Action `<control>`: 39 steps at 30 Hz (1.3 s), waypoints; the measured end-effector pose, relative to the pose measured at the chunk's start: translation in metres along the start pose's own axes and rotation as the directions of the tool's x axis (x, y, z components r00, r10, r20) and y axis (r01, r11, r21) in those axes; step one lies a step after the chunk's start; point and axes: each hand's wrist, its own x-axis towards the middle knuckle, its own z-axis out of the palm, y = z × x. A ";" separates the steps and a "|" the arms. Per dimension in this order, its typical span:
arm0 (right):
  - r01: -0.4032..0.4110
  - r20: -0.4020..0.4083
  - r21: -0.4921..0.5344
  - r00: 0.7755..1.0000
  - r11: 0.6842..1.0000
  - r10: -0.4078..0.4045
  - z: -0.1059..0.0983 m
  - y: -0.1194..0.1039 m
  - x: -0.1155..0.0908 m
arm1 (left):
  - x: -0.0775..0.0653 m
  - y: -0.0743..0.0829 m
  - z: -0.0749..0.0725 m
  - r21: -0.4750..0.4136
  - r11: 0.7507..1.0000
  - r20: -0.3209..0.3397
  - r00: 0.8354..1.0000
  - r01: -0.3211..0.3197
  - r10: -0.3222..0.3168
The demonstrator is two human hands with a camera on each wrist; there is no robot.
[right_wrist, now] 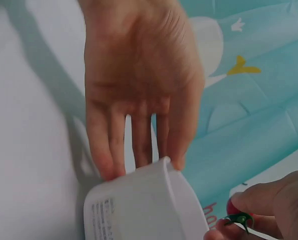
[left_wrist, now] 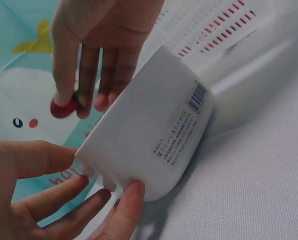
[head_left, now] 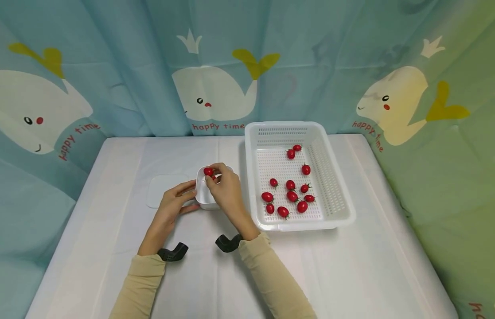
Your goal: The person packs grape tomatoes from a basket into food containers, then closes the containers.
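Observation:
My right hand (head_left: 226, 186) pinches a red cherry tomato (head_left: 208, 171) between thumb and fingers, above a small white plastic container (head_left: 206, 200). In the right wrist view the green stem cap of this tomato (right_wrist: 233, 207) shows. More red is visible below the right fingers, partly hidden by them. My left hand (head_left: 173, 206) touches the container's left side with extended fingers, the thumb low near its front corner. A printed label (left_wrist: 181, 127) is on the container's wall in the left wrist view. Much of the container's inside is hidden by the right hand.
Just right of the container stands a large white perforated basket (head_left: 343, 208) with several cherry tomatoes (head_left: 292, 196) in it. A flat, translucent lid-like sheet (head_left: 159, 188) lies left of the container. Whale-printed curtains (head_left: 215, 93) hang behind the white-covered table (head_left: 199, 283).

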 end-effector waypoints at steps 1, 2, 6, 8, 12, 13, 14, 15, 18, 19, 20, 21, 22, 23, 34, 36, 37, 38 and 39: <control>0.005 -0.001 -0.026 1.000 1.000 -0.005 0.001 0.001 0.001 | 0.000 0.000 0.000 -0.004 1.000 0.000 1.000 0.000 0.000; 0.010 0.004 -0.054 1.000 0.999 -0.010 0.002 0.002 0.002 | 0.000 0.000 0.000 -0.004 1.000 -0.002 1.000 -0.001 0.001; 0.014 0.051 -0.133 0.999 0.991 -0.007 0.005 0.003 0.005 | 0.000 0.000 -0.001 -0.010 1.000 -0.007 1.000 -0.005 0.005; 0.011 0.082 -0.159 0.997 0.987 0.002 0.006 0.004 0.006 | 0.000 0.001 0.000 -0.013 1.000 -0.007 1.000 -0.008 0.008; 0.024 0.140 -0.187 0.990 0.982 0.003 0.008 0.007 0.007 | 0.000 0.001 0.001 -0.016 1.000 -0.002 1.000 -0.012 0.012; 0.031 0.153 -0.194 0.988 0.981 -0.001 0.008 0.008 0.007 | 0.000 0.001 0.001 -0.016 1.000 -0.001 1.000 -0.012 0.012; 0.043 0.162 -0.200 0.987 0.979 -0.010 0.009 0.009 0.007 | 0.000 0.001 0.001 -0.015 1.000 0.000 1.000 -0.013 0.013; 0.055 0.171 -0.207 0.985 0.977 -0.019 0.009 0.009 0.007 | 0.000 0.001 0.001 -0.013 1.000 0.001 1.000 -0.013 0.013; 0.083 0.198 -0.227 0.979 0.970 -0.037 0.010 0.011 0.007 | 0.000 0.001 0.001 -0.014 1.000 0.000 1.000 -0.011 0.011; 0.090 0.207 -0.234 0.977 0.968 -0.041 0.010 0.011 0.007 | 0.000 0.000 0.001 -0.013 1.000 0.001 1.000 -0.010 0.010; 0.095 0.216 -0.243 0.976 0.965 -0.042 0.011 0.011 0.008 | 0.000 0.000 0.001 -0.013 1.000 0.001 1.000 -0.011 0.011; 0.096 0.226 -0.252 0.973 0.963 -0.038 0.011 0.011 0.008 | 0.000 0.000 0.001 -0.014 1.000 0.002 1.000 -0.011 0.011; 0.098 0.236 -0.261 0.971 0.960 -0.035 0.012 0.011 0.008 | 0.000 0.000 0.001 -0.016 1.000 0.003 1.000 -0.012 0.012; 0.097 0.246 -0.266 0.969 0.959 -0.030 0.012 0.011 0.008 | 0.000 0.000 0.001 -0.017 1.000 0.003 1.000 -0.013 0.013; 0.066 0.305 -0.330 0.951 0.942 0.040 0.015 0.011 0.010 | 0.000 -0.001 0.001 -0.021 1.000 0.000 1.000 -0.017 0.017; 0.075 0.306 -0.338 0.951 0.938 0.034 0.016 0.012 0.010 | 0.000 -0.001 0.001 -0.025 1.000 0.001 1.000 -0.018 0.018; 0.079 0.305 -0.344 0.952 0.936 0.032 0.016 0.012 0.010 | 0.000 -0.001 0.001 -0.024 1.000 0.000 1.000 -0.017 0.017; 0.080 0.303 -0.350 0.952 0.933 0.032 0.016 0.012 0.010 | 0.000 -0.001 0.001 -0.024 1.000 -0.001 1.000 -0.017 0.017; 0.084 0.303 -0.355 0.953 0.931 0.030 0.016 0.012 0.010 | 0.000 -0.001 0.001 -0.025 1.000 0.000 1.000 -0.018 0.018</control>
